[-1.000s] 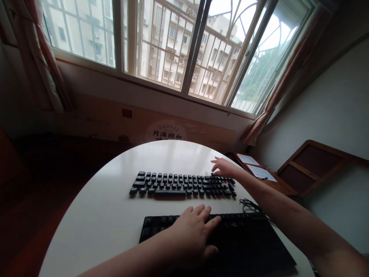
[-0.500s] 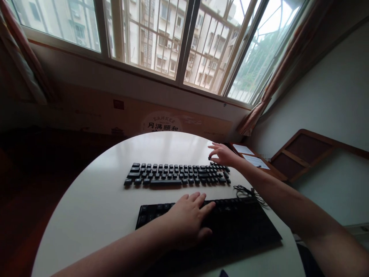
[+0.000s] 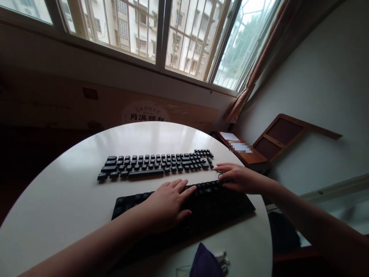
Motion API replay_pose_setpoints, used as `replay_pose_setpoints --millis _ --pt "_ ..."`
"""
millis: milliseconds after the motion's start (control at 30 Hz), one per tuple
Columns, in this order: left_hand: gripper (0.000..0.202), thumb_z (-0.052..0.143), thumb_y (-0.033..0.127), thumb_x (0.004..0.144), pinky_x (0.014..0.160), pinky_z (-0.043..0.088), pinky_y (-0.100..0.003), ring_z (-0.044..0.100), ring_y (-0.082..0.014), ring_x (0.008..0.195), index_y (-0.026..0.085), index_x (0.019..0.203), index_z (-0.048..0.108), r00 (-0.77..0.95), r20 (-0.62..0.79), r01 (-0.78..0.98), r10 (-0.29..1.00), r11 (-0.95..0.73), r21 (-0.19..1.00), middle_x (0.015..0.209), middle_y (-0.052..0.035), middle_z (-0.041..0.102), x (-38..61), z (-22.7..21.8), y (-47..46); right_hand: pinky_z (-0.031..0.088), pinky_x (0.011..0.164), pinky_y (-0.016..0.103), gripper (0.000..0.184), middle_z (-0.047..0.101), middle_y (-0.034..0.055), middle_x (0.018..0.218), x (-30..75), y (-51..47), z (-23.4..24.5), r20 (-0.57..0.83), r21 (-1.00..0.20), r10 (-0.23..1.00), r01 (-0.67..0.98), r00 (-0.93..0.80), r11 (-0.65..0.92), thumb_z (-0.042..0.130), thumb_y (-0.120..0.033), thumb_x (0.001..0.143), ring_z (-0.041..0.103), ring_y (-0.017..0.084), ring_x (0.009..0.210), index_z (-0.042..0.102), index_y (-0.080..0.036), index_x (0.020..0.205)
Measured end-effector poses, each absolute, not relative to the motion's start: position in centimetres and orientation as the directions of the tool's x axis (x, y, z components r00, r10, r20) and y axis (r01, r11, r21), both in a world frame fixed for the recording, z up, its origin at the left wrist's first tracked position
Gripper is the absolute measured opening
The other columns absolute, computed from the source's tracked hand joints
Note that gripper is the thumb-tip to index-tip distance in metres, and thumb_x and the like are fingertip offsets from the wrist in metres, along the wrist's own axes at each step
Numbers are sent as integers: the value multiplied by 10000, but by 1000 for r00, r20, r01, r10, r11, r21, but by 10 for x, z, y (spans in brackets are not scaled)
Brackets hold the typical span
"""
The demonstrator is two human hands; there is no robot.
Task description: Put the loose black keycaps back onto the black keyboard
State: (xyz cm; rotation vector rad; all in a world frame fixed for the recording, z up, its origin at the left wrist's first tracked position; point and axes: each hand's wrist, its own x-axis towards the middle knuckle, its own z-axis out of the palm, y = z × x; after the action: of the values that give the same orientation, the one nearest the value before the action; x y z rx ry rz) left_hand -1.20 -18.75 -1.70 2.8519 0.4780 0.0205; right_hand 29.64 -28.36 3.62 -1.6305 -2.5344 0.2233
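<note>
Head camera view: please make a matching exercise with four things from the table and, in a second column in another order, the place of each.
Things:
1. left hand
2. right hand
3. loose keycaps
4. purple cloth

Places:
A. in rows on the far part of the white table
B. at the near table edge
C. flat on the middle of the black keyboard
D. at the keyboard's far right corner

Pairs: 1-C, 2-D, 3-A, 4-B

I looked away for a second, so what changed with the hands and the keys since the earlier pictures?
The right hand left the far end of the loose keycap rows and came back to the right end of the black keyboard, fingertips pinched together there; what they hold is unclear. The left hand stayed flat on the keyboard. The keycap rows stayed in place on the white table.
</note>
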Motion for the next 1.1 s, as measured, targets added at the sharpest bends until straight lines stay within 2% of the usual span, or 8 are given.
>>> replay_pose_setpoints --millis 300,567,833,1100 --pt "689 534 514 943 1159 316 -506 371 -364 1448 252 1556 360 941 -57 338 334 -915 219 1599 -160 363 -11 -12 -190 439 1101 455 162 604 53 1357 302 -289 14 28 -171 924 909 -382 381 680 -185 888 516 298 1298 762 -232 1020" --pt "694 517 523 948 1158 322 -500 376 -357 1445 255 1564 343 943 -63 334 328 -922 195 1600 -160 362 -11 -13 -189 441 1099 455 164 613 34 1347 300 -288 16 12 -150 919 908 -394 391 677 -184 892 511 299 1304 759 -244 1020" --pt "705 551 496 941 1155 326 -522 383 -378 1438 237 1564 349 942 -62 334 329 -916 221 1585 -179 380 -11 -11 -191 451 1084 440 172 625 37 1327 299 -284 20 -5 -141 909 900 -417 413 686 -163 881 531 296 1282 758 -235 1019" --pt "702 557 491 940 1149 333 -541 397 -387 1428 230 1560 358 946 -45 323 321 -918 230 1581 -200 376 -12 -12 -190 454 1070 503 217 640 34 1301 295 -284 16 -65 -51 900 902 -432 429 752 -102 842 547 324 1255 744 -229 1017"
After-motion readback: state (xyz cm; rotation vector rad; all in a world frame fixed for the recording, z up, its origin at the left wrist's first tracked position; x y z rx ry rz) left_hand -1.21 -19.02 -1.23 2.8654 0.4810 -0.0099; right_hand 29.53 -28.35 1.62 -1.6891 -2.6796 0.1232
